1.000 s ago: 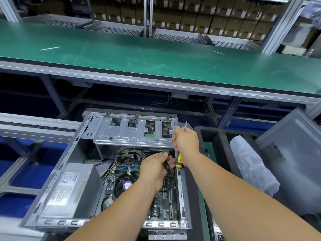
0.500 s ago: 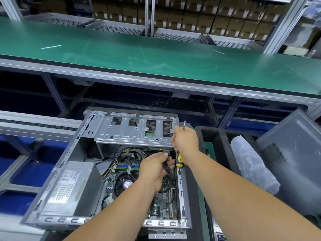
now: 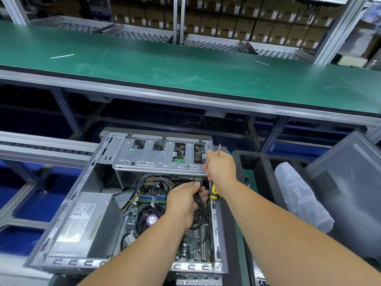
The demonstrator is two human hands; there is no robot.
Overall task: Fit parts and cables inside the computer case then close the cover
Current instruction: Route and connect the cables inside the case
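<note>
Computer case, cover off and interior exposed, lies on its side in the lower centre of the frame, below a long green conveyor belt that crosses the upper half. Inside, a grey power supply with a white label fills the lower left, the motherboard runs along the bottom right, and a round CPU fan with a purple sticker sits near the middle. A silver drive cage spans the top of the case.

Just below the cage's right end, the left hand is curled around a bundle of black cables, thumb pressed on top of them beside a connector at the cage's underside. The right hand is wrapped around a screwdriver, whose yellow-and-black handle pokes out below the fist and whose metal shaft sticks up above it; the fingers of this hand also touch the cage's right edge.

To the right of the case stands a black foam tray with a crumpled clear plastic bag lying in it, and a grey side panel with a mesh vent leans at the right edge. Brown cartons are stacked across the top of the frame.
</note>
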